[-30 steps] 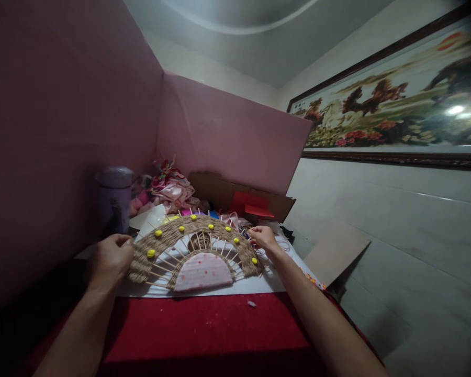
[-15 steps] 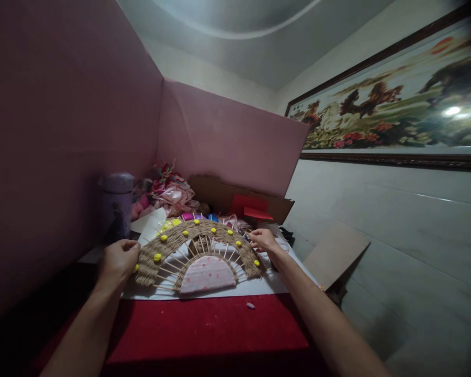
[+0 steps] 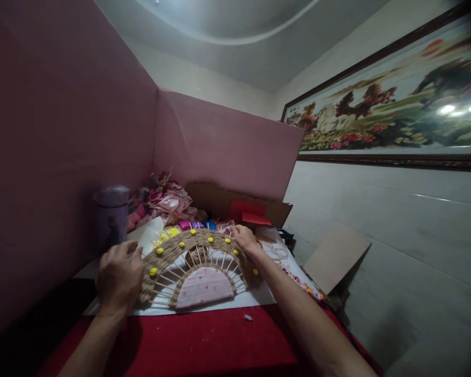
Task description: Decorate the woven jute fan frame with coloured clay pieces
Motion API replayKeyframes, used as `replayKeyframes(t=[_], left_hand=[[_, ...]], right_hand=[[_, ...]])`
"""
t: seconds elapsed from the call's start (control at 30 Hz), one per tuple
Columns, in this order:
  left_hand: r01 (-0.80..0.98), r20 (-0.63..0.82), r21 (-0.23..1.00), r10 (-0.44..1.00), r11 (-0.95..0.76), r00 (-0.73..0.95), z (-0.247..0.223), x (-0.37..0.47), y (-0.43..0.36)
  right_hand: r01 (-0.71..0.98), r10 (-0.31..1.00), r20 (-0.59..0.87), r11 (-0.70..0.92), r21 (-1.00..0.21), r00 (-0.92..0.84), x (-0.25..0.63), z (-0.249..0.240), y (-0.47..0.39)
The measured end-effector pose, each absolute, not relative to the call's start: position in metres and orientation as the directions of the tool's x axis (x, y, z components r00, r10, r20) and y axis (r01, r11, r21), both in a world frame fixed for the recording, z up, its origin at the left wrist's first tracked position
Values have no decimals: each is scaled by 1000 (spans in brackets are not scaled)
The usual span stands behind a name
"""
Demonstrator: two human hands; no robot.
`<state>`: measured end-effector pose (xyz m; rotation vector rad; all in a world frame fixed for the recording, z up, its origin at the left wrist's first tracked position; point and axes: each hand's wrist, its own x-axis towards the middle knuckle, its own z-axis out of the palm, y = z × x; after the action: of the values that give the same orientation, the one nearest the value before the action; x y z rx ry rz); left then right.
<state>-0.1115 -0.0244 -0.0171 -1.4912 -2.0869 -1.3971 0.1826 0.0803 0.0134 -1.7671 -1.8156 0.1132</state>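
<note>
Piece: woven fan frame (image 3: 198, 256), jute arch on wooden sticks with yellow beads, lies on white paper (image 3: 255, 296) at the far side of the red bench (image 3: 204, 340).
Left hand (image 3: 120, 277): fingers curled over the frame's left end, pressing it down; arm reaches in from near left.
Right hand (image 3: 244, 240): fingertips pinch at the arch's far right edge; whether on cord or stick, cannot tell.
Doing it well: best to keep the left end pinned flat and work the cord snug between sticks without bending them.
</note>
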Motion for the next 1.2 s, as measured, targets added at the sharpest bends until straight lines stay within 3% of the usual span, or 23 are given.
replayKeyframes(t=[0.1, 0.37, 0.5, 0.8, 1.07, 1.2], left_hand=[[855, 668, 511, 664, -81, -337, -2, -98, -19], [960, 451, 268, 891, -79, -53, 44, -54, 35], [949, 376, 299, 926, -96, -25, 46, -42, 70], [844, 267, 523, 963, -120, -29, 43, -49, 109], [748, 339, 620, 941, -236, 16, 73, -55, 76], [738, 465, 600, 885, -308, -8, 95, -53, 51]], right_hand=[[868, 952, 299, 100, -486, 57, 177, 12, 99], [791, 948, 295, 87, -605, 121, 175, 0, 123], [747, 947, 294, 104, -657, 127, 176, -3, 127], [611, 943, 313, 181, -771, 116, 185, 2, 123], [430, 937, 348, 326, -842, -29, 196, 37, 78], [402, 929, 367, 352, -845, -43, 215, 50, 66]])
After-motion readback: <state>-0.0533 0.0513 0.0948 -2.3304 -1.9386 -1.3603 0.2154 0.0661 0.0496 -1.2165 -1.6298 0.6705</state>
